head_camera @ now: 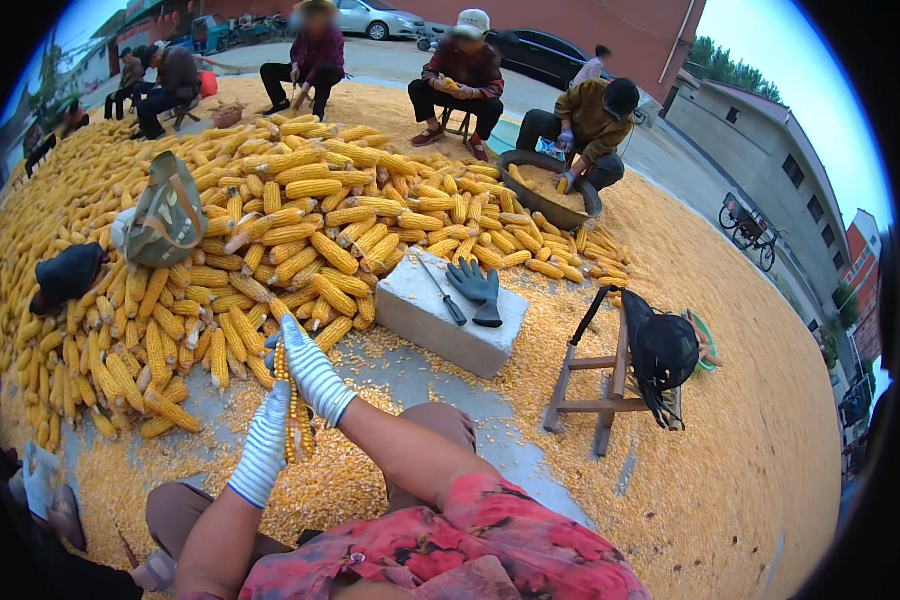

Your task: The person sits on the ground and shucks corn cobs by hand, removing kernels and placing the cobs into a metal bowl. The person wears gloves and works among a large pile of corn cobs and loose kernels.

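My left hand (265,433) and my right hand (313,371) wear striped blue-and-white knit gloves with grey coated fingers. Between them they grip a yellow ear of corn (294,431), its lower end hanging over loose kernels (322,495). Dark gaps run between some of its kernel rows. The right fingers partly cover its upper part. Ahead lies a heap of husked corn ears (330,187). Beyond my right hand, a pale stone block (427,334) carries a screwdriver (450,304) and a dark coated glove (476,289).
A wooden stool (607,405) with a black bag (664,349) stands right of the block. On the heap rest a green tote bag (166,217) and a dark cloth item (67,277). Several people sit around the heap; one reaches into a wide basin (521,195) of kernels.
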A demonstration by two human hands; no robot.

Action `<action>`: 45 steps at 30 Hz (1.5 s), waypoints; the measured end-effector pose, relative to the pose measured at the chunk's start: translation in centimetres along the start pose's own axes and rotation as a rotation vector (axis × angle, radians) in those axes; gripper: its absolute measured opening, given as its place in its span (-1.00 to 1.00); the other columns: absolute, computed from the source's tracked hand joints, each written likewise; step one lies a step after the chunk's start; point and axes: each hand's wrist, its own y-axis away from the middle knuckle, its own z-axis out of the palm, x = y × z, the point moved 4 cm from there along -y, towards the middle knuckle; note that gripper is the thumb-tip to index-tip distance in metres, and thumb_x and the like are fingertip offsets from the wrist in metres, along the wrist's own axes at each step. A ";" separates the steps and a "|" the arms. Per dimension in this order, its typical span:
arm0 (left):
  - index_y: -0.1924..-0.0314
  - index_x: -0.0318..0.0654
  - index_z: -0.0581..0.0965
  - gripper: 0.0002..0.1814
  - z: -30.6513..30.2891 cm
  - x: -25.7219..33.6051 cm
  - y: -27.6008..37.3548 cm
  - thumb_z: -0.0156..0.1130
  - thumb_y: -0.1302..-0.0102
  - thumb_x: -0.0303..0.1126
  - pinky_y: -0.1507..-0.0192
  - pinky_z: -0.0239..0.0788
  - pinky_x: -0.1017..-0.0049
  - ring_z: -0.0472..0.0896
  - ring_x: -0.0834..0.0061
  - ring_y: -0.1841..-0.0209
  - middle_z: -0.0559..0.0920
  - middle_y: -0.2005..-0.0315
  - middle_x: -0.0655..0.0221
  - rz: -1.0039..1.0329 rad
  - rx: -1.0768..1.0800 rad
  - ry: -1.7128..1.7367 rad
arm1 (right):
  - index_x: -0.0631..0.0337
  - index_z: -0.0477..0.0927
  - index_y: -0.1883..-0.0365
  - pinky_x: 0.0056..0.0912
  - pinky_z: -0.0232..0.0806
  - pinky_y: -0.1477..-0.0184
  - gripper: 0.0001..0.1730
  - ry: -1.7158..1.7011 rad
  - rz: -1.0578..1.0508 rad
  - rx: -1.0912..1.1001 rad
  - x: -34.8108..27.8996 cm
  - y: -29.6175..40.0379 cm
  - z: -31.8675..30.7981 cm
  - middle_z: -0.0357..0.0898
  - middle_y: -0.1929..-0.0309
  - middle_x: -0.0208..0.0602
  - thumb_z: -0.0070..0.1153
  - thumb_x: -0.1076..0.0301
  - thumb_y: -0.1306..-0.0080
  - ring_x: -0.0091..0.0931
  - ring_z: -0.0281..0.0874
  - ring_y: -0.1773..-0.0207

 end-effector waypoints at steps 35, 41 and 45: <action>-0.10 -0.35 0.25 -0.24 -0.4 -0.5 0.3 0.01 -0.15 0.18 0.03 0.24 0.56 0.39 0.53 0.07 0.45 0.12 0.29 0.030 -0.046 -0.066 | 0.30 0.43 0.38 -0.47 0.31 0.56 -0.31 0.029 0.078 -0.002 0.3 -0.1 0.7 0.39 0.70 -0.35 -0.29 -0.28 -0.21 -0.52 0.35 0.67; 0.04 -0.26 0.40 -0.35 -0.2 -0.9 0.6 -0.05 -0.16 0.21 0.18 0.30 0.59 0.44 0.61 0.25 0.51 0.29 0.38 0.073 0.030 -0.200 | 0.28 0.44 0.51 -0.53 0.25 0.61 -0.27 0.049 0.019 0.054 -0.5 0.2 0.1 0.37 0.74 -0.35 -0.39 -0.30 -0.23 -0.55 0.32 0.70; 0.25 -0.24 0.45 -0.26 3.2 1.8 3.2 -0.04 0.01 0.38 0.56 0.42 0.52 0.53 0.49 0.58 0.54 0.52 0.33 -0.098 -0.073 0.142 | 0.29 0.46 0.59 -0.55 0.27 0.56 -0.28 0.156 -0.169 -0.002 -1.3 0.2 0.0 0.41 0.74 -0.33 -0.40 -0.24 -0.27 -0.55 0.36 0.69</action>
